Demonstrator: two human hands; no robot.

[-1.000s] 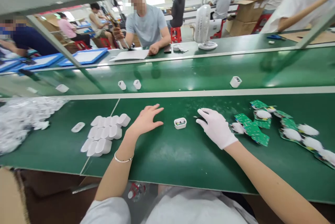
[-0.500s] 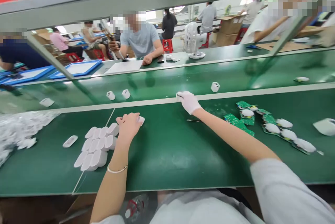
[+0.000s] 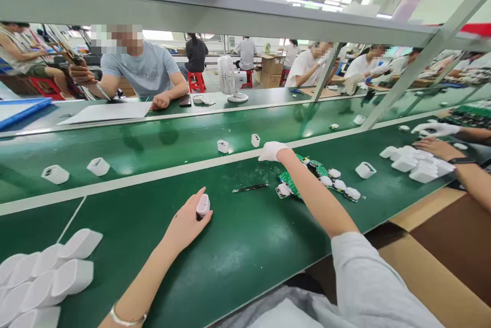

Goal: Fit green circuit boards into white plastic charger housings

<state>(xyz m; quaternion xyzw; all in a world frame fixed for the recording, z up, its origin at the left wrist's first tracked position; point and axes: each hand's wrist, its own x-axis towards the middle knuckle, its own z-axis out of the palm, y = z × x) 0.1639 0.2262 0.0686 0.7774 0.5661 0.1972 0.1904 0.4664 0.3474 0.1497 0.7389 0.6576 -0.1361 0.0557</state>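
My left hand [image 3: 190, 219] is closed around a small white plastic housing [image 3: 203, 206], just over the green bench surface. A slot shows in the housing's face. White-gloved, my right hand [image 3: 271, 152] is by the pale strip at the belt's edge; its fingers are mostly turned out of sight. Just beyond it, a white housing [image 3: 255, 140] stands on the belt, with another housing [image 3: 223, 146] to its left. Beneath the right forearm lie green circuit boards [image 3: 292, 184] with white round parts. A thin dark tool [image 3: 250, 188] lies between my hands.
Several white housings [image 3: 72, 279] are grouped at the lower left. More housings [image 3: 56, 174] sit along the green belt [image 3: 161, 151]. A metal frame [image 3: 230, 13] crosses overhead. At right, a co-worker's hands [image 3: 437, 138] are near another housing group [image 3: 418, 161]. An open cardboard box [image 3: 429, 256] is below.
The view has swung to the right. My right hand has moved away from the housing at the belt's edge, towards the circuit boards. My left hand still holds a housing, now away from the group.
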